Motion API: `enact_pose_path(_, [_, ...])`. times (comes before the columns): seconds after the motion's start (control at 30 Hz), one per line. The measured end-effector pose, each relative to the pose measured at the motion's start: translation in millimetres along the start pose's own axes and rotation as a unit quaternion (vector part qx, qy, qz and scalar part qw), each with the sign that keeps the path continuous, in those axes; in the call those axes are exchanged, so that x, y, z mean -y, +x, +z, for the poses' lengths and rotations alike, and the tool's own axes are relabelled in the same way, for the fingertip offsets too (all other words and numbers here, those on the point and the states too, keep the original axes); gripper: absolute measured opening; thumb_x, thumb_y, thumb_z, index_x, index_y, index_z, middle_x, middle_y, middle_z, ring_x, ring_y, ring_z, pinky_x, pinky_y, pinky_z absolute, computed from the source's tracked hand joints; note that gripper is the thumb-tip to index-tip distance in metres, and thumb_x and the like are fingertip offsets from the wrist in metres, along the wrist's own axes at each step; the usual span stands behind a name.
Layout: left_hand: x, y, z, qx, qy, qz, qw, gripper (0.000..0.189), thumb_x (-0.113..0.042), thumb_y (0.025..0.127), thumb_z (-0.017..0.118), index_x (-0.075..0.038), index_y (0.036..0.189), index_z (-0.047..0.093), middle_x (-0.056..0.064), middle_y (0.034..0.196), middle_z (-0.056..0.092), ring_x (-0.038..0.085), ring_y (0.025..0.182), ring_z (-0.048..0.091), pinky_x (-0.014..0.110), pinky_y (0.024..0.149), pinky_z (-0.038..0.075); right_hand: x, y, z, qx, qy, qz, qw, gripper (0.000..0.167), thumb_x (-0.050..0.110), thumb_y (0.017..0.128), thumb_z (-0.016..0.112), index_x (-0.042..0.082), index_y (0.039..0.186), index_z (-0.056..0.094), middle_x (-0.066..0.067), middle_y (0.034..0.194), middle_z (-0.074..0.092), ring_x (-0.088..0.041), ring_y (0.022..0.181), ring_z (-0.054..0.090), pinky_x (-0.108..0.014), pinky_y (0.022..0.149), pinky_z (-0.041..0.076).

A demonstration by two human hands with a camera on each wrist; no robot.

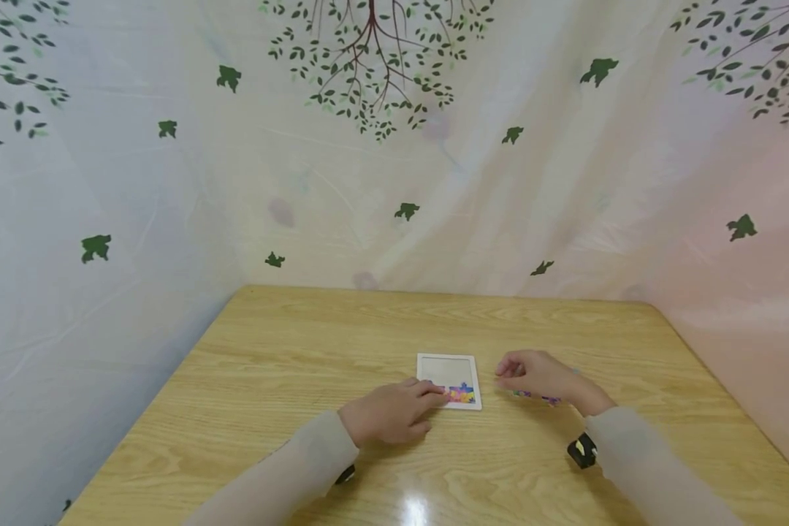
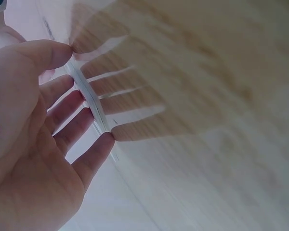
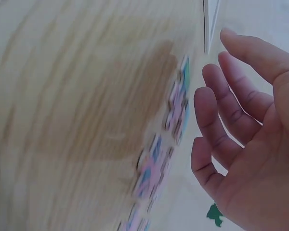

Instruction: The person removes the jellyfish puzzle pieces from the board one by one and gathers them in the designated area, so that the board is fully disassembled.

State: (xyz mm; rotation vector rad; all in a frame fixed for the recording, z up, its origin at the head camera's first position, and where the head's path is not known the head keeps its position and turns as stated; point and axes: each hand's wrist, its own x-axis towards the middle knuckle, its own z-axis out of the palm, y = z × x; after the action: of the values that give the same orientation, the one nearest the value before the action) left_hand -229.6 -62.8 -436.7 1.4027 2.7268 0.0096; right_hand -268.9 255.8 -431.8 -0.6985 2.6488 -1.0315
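A white-rimmed puzzle tray [image 1: 478,391] lies on the table, with joined colourful jigsaw pieces [image 1: 462,394] along its near side and a bare pale area behind them. My left hand [image 1: 389,413] rests at the tray's near left part, its fingers reaching over some of the pieces. In the left wrist view, the fingertips [image 2: 106,139] touch along the tray's thin edge. To the right of the tray, my right hand [image 1: 540,376] hovers over loose jigsaw pieces [image 3: 154,168], partly hiding them in the head view. Its fingers are loosely bent, with nothing visible between them and the thumb.
The wood-grain table [image 1: 302,336] extends around both hands. Behind it and at the sides hang pale curtains [image 1: 342,183] printed with branches and green leaves. A black wrist device [image 1: 582,451] sits below the right sleeve.
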Motion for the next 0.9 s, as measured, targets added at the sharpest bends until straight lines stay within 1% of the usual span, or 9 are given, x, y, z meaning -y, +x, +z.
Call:
enact_pose_path(0.03, [0.3, 0.3, 0.5, -0.001, 0.001, 0.0, 1.0, 0.054, -0.03, 0.105, 0.056, -0.017, 0.156, 0.045, -0.001, 0.154, 0.048, 0.017, 0.139, 0.047, 0.03, 0.114, 0.04, 2.0, 1.8, 2.9, 0.0, 0.004, 0.002, 1.0, 0.021, 0.023, 0.095, 0.075, 0.006, 0.105, 0.071, -0.001, 0.097, 0.068, -0.014, 0.081, 0.059, -0.026, 0.066, 0.052])
enact_pose_path(0.13, [0.3, 1.0, 0.1, -0.005, 0.005, 0.0, 1.0, 0.054, -0.03, 0.105, 0.057, -0.017, 0.155, 0.046, -0.001, 0.153, 0.049, 0.016, 0.137, 0.049, 0.029, 0.111, 0.043, 7.6, 7.1, 11.8, 0.005, 0.006, -0.011, 0.9999, 0.028, 0.023, 0.093, 0.077, 0.004, 0.112, 0.071, -0.004, 0.105, 0.069, -0.015, 0.085, 0.058, -0.026, 0.07, 0.052])
enact_pose_path(0.23, [-0.4, 1.4, -1.8, -0.006, 0.01, 0.003, 0.9999, 0.052, -0.03, 0.105, 0.057, -0.015, 0.154, 0.048, 0.0, 0.151, 0.05, 0.016, 0.134, 0.051, 0.03, 0.108, 0.046, 12.9, 10.9, 20.5, 0.011, -0.006, -0.028, 0.9995, 0.033, 0.025, 0.092, 0.078, 0.005, 0.118, 0.072, -0.006, 0.111, 0.066, -0.015, 0.087, 0.055, -0.026, 0.073, 0.05])
enact_pose_path(0.33, [-1.5, 1.8, -4.0, -0.006, 0.017, 0.005, 0.9998, 0.051, -0.03, 0.104, 0.059, -0.015, 0.152, 0.05, 0.0, 0.149, 0.051, 0.016, 0.133, 0.051, 0.029, 0.106, 0.047, 18.9, 12.8, 27.3, 0.02, -0.015, -0.042, 0.9988, 0.038, 0.027, 0.092, 0.078, 0.005, 0.122, 0.072, -0.006, 0.112, 0.063, -0.015, 0.084, 0.052, -0.026, 0.07, 0.047])
enact_pose_path(0.4, [-2.0, 2.1, -4.6, -0.005, 0.02, 0.005, 0.9998, 0.051, -0.03, 0.104, 0.059, -0.015, 0.151, 0.051, 0.0, 0.149, 0.051, 0.016, 0.133, 0.051, 0.029, 0.106, 0.047, 22.8, 13.4, 30.6, 0.02, -0.023, -0.041, 0.9987, 0.04, 0.028, 0.092, 0.079, 0.005, 0.123, 0.072, -0.004, 0.111, 0.061, -0.015, 0.082, 0.05, -0.026, 0.068, 0.045])
enact_pose_path(0.53, [-3.0, 2.7, -5.1, -0.001, 0.017, -0.001, 0.9998, 0.049, -0.03, 0.104, 0.059, -0.015, 0.15, 0.052, -0.001, 0.149, 0.051, 0.016, 0.133, 0.051, 0.029, 0.106, 0.048, 28.0, 14.4, 34.6, 0.017, -0.04, -0.038, 0.9983, 0.038, 0.026, 0.091, 0.079, 0.005, 0.122, 0.072, -0.003, 0.11, 0.059, -0.014, 0.079, 0.048, -0.026, 0.066, 0.043])
enact_pose_path(0.7, [-3.6, 3.5, -6.4, 0.005, 0.019, -0.006, 0.9998, 0.047, -0.031, 0.104, 0.059, -0.014, 0.148, 0.054, -0.001, 0.15, 0.05, 0.016, 0.133, 0.051, 0.028, 0.107, 0.046, 31.6, 14.7, 35.2, 0.013, -0.049, -0.028, 0.9983, 0.033, 0.025, 0.09, 0.08, 0.007, 0.118, 0.074, -0.002, 0.112, 0.06, -0.015, 0.082, 0.049, -0.027, 0.069, 0.043])
enact_pose_path(0.9, [-3.9, 3.6, -5.8, 0.011, 0.022, -0.004, 0.9997, 0.051, -0.031, 0.105, 0.058, -0.015, 0.152, 0.049, -0.001, 0.154, 0.047, 0.017, 0.136, 0.049, 0.029, 0.109, 0.045, 35.4, 14.0, 34.0, 0.015, -0.049, -0.025, 0.9984, 0.029, 0.022, 0.09, 0.08, 0.007, 0.115, 0.074, -0.003, 0.112, 0.06, -0.016, 0.084, 0.049, -0.029, 0.071, 0.043])
